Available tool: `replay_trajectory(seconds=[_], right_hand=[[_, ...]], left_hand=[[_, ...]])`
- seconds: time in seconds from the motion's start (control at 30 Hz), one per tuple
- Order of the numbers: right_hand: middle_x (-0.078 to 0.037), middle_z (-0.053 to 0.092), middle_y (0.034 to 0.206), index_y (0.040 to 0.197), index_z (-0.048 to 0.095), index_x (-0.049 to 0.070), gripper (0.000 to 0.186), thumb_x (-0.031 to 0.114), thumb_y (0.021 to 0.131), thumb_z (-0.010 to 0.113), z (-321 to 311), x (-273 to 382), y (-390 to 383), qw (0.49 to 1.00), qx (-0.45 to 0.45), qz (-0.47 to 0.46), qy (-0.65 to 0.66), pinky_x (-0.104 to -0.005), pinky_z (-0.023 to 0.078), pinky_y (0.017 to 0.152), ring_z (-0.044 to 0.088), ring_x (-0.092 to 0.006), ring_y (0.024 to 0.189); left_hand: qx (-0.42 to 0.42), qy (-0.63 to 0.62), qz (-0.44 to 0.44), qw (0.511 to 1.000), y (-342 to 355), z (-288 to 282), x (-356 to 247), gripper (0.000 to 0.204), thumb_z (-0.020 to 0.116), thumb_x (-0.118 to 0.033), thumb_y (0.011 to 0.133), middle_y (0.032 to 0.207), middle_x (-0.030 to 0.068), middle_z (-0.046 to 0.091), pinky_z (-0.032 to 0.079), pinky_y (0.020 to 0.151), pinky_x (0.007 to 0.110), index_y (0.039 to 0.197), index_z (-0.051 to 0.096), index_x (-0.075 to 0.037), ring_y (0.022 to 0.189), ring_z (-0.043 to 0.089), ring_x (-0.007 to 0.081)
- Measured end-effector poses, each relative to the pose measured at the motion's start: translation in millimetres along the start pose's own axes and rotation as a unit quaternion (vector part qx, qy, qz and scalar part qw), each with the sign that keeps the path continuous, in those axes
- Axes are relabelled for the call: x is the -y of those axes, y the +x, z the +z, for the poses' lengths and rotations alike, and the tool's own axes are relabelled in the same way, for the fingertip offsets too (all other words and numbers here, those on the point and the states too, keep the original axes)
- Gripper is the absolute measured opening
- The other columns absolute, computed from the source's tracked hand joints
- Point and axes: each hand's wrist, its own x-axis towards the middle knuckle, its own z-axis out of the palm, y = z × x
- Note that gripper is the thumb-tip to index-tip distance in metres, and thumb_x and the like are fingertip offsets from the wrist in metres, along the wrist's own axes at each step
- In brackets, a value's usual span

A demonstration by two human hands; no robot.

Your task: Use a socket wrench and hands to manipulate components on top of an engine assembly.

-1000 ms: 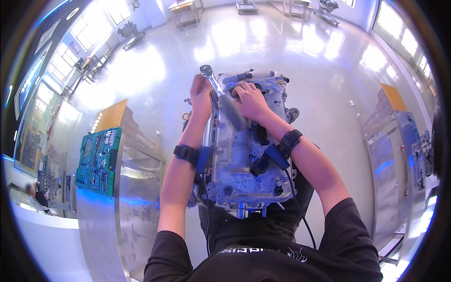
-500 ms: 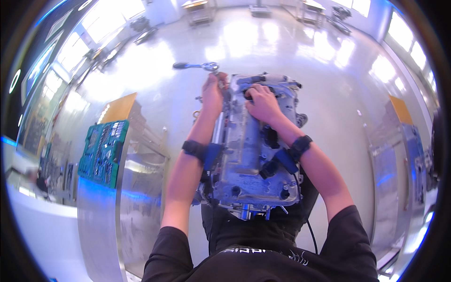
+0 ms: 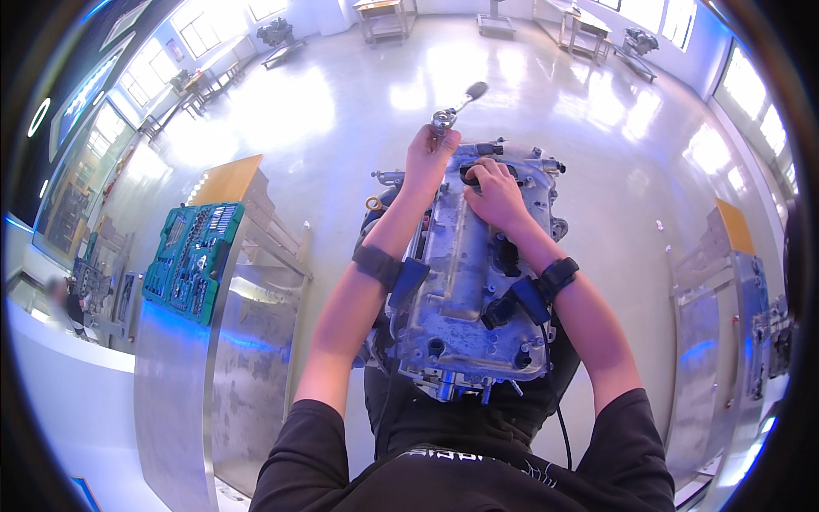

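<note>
An engine [image 3: 456, 273] with a grey metal top cover lies in front of me. Above its far left corner my left hand [image 3: 431, 158] is closed round the head end of a ratchet wrench [image 3: 444, 118]; the wrench's dark-tipped handle points up and to the right. Whatever sits below the ratchet head is hidden by my fingers. My right hand [image 3: 496, 194] rests on the far part of the cover, its bent fingers at a round black cap [image 3: 468, 174]. Several black plugs and fittings [image 3: 505, 256] sit along the cover nearer to me.
To the left, a green socket set case [image 3: 192, 260] lies open on a metal workbench [image 3: 175, 358]. Another metal bench [image 3: 712, 299] stands at the right, with parts on it. Black cables [image 3: 563, 427] hang from the bands on my wrists. Tables and engine stands [image 3: 277, 38] line the far wall.
My left hand has moved right and up from the engine's left side. The ratchet's handle has swung from pointing left to pointing up-right. My right hand stays at the black cap.
</note>
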Motion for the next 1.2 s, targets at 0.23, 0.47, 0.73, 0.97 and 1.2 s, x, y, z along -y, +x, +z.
replay_trajectory(seconds=[0.23,0.47,0.73,0.97,1.2], right_hand=[[-0.008,0.056,0.112,0.096,0.062,0.007,0.026,0.023,0.075,0.065,-3.0,-3.5,-1.5,1.0,-0.005,-0.001,0.006,-0.0435,0.042,0.09,0.051,-0.0291,0.113],[-0.009,0.058,0.112,0.097,0.063,0.007,0.027,0.023,0.075,0.064,-1.1,-2.8,-0.8,0.999,0.017,0.022,0.018,-0.0426,0.042,0.091,0.051,-0.03,0.112],[-0.012,0.055,0.121,0.1,0.063,0.004,0.029,0.021,0.077,0.064,-10.1,2.4,-0.6,0.999,0.037,0.035,0.007,-0.0426,0.038,0.099,0.048,-0.0308,0.119],[-0.01,0.056,0.114,0.097,0.063,0.006,0.028,0.024,0.074,0.063,-4.8,-2.7,-2.3,1.0,0.007,0.019,0.001,-0.0429,0.042,0.093,0.05,-0.0296,0.113],[-0.01,0.056,0.115,0.096,0.063,0.006,0.028,0.024,0.074,0.063,-3.3,-0.9,-2.2,1.0,-0.001,0.024,-0.005,-0.0434,0.042,0.092,0.05,-0.0302,0.114]], left_hand=[[0.018,0.04,-0.011,0.999,-9.3,13.0,-14.1,0.024,0.073,-0.021,0.084,0.085,-0.0007,0.061,0.044,0.069,0.023,0.095,0.063,-0.002,0.077,0.053,0.0055],[0.076,0.031,0.008,0.997,-13.7,2.9,-15.4,0.019,0.071,-0.008,0.082,0.086,-0.0021,0.061,0.042,0.07,0.022,0.099,0.063,-0.003,0.079,0.052,0.0052],[-0.008,0.011,0.021,1.0,-11.7,-11.6,-13.8,0.018,0.067,0.002,0.081,0.087,0.002,0.064,0.046,0.07,0.023,0.098,0.063,-0.001,0.078,0.058,0.0087],[-0.032,0.04,-0.016,0.999,-7.3,-19.3,-3.7,0.035,0.067,-0.032,0.089,0.088,0.0054,0.066,0.043,0.084,0.029,0.105,0.065,-0.001,0.088,0.06,0.0146],[-0.028,-0.036,-0.016,0.999,-1.1,-11.9,1.6,0.04,0.052,-0.037,0.097,0.087,0.0053,0.066,0.045,0.079,0.028,0.112,0.061,-0.001,0.086,0.062,0.0151]])
